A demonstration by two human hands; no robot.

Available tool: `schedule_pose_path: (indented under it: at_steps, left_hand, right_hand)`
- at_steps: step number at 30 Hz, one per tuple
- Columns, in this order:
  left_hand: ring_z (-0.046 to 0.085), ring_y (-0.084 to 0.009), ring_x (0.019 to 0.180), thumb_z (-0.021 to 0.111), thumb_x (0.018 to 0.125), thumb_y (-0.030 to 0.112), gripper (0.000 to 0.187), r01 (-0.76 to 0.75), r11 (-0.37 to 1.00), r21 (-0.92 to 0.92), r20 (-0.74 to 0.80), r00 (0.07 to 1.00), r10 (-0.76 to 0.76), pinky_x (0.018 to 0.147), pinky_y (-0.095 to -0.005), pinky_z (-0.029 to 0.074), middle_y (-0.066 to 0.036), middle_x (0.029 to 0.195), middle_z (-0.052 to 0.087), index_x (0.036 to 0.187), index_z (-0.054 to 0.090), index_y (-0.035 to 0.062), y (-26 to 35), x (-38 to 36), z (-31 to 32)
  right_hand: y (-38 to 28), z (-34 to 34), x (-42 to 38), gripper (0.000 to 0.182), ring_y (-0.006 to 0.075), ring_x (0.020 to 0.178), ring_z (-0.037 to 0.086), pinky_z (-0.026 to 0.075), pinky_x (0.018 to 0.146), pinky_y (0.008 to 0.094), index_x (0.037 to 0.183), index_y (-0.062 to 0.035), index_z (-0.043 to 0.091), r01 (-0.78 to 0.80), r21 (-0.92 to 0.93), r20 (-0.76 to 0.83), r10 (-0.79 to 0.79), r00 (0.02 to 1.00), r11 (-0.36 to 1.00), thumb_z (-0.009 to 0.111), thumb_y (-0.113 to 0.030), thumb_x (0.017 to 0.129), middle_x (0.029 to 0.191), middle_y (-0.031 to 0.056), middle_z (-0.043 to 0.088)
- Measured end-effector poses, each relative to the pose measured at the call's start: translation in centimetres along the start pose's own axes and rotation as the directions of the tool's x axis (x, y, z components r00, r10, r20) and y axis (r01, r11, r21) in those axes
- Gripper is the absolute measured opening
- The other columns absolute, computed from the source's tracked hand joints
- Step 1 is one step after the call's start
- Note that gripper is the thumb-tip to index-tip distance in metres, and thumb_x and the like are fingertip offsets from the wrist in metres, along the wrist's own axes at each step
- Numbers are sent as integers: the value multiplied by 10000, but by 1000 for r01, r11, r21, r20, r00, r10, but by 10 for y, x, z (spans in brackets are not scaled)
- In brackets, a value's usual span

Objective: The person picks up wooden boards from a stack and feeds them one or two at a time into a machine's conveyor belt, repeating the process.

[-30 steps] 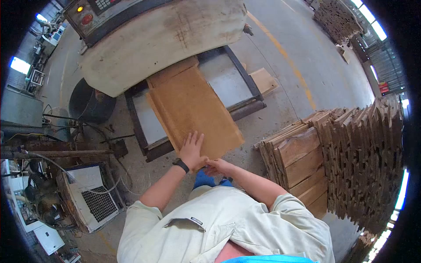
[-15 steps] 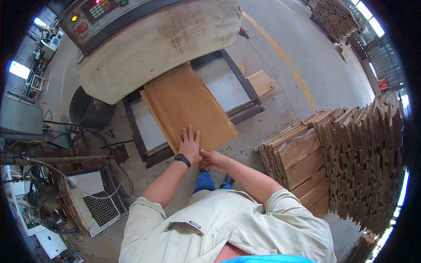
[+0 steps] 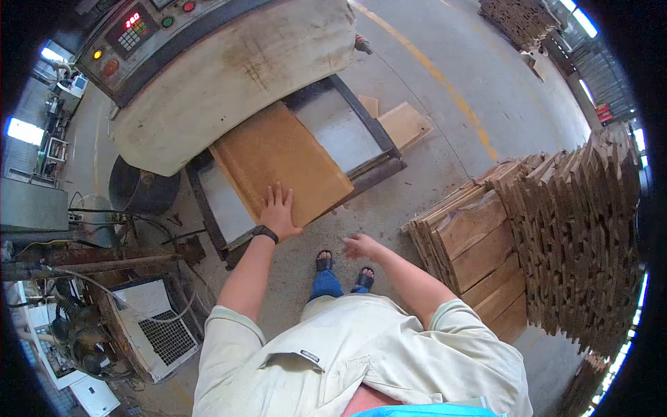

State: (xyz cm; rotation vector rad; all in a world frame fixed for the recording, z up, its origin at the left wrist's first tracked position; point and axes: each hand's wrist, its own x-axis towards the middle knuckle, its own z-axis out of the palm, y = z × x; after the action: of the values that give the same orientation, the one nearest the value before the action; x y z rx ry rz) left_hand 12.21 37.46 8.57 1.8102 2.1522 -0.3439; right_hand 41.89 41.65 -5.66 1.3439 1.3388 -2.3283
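Note:
A flat brown wooden board (image 3: 278, 153) lies on the machine's feed table (image 3: 349, 132), its far end hidden under the machine's pale front cover. My left hand (image 3: 279, 212) rests palm down near the board's close edge, fingers spread, with a watch on the wrist. To the right, my right hand (image 3: 359, 247) hangs in the air over the floor, apart from the board. Its fingers point left, loosely stretched, and it holds nothing.
The machine's control panel (image 3: 128, 35) shows lit red digits. A dark bin (image 3: 142, 186) stands left of the table. Stacked wooden panels (image 3: 479, 243) and a tall timber pile (image 3: 570, 236) are at the right. Loose boards (image 3: 403, 128) lie beyond the table.
My right hand has come away from beside the left and moved right, over the floor. The board and my left hand on it look slightly farther forward; the camera view has also shifted.

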Motion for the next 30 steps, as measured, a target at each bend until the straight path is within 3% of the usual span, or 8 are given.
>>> schedule_pose_path:
  at_steps: [6,8,10,13,16,19,22,30]
  left_hand:
    - [97,-477,1493,852,628,522,1223,0,1000,-1,-6,1000,0,1201,-555,204,-253,1634,72,1575,206,96,-11,15,-10]
    - [82,-447,1506,861,642,501,1214,-11,1000,-22,-18,1000,10,1197,-564,215,-241,1638,65,1578,200,101,-18,21,-9]
    - [76,-441,1510,857,645,505,1216,8,1000,-17,7,1000,-8,1199,-560,211,-234,1641,66,1580,192,104,-20,25,-13]
    - [74,-432,1513,848,647,514,1221,18,1000,4,24,1000,-18,1200,-562,207,-226,1644,66,1583,177,108,-26,35,-18]
    - [82,-435,1511,841,643,527,1230,7,999,41,21,1000,-8,1199,-559,210,-228,1643,69,1585,168,108,-42,50,-11]
    - [96,-444,1505,840,633,536,1240,22,998,55,7,1000,-23,1196,-546,227,-239,1639,74,1583,171,103,-47,57,-16]
    - [113,-456,1497,842,623,542,1244,1,998,62,-19,1000,0,1193,-525,251,-256,1630,89,1579,183,94,-53,63,-21]
    - [254,-454,1453,834,629,554,1194,-62,995,75,-14,998,63,1182,-505,286,-286,1585,211,1539,257,39,-78,79,-31]
  right_hand:
    - [147,-83,-51,319,219,697,685,568,594,350,1030,30,635,-138,4,-317,132,939,990,636,-278,948,861,128,703]
    - [190,-92,-79,260,208,650,655,559,573,352,990,13,624,-165,110,-404,196,894,980,653,-239,935,827,108,692]
    - [223,-97,-106,221,201,609,625,548,553,354,982,-14,616,-288,-38,-453,241,859,957,659,-225,931,782,95,665]
    - [283,-98,-127,187,200,587,604,532,532,365,977,-34,610,-359,-55,-521,280,807,932,650,-212,937,759,88,639]
    - [290,-74,-146,200,198,545,618,492,497,368,761,-18,645,-309,134,-628,322,709,942,698,-179,867,667,94,654]
    - [292,-59,-142,148,187,548,599,481,484,358,852,-23,627,-209,352,-558,383,736,912,683,-159,875,698,82,640]
    - [276,-41,-137,170,196,658,631,533,550,360,992,-28,606,-192,309,-588,345,732,932,642,-187,944,811,94,657]
    - [239,5,-122,189,169,668,626,510,559,318,1005,-43,611,-38,246,-739,212,640,969,665,-199,913,820,67,663]
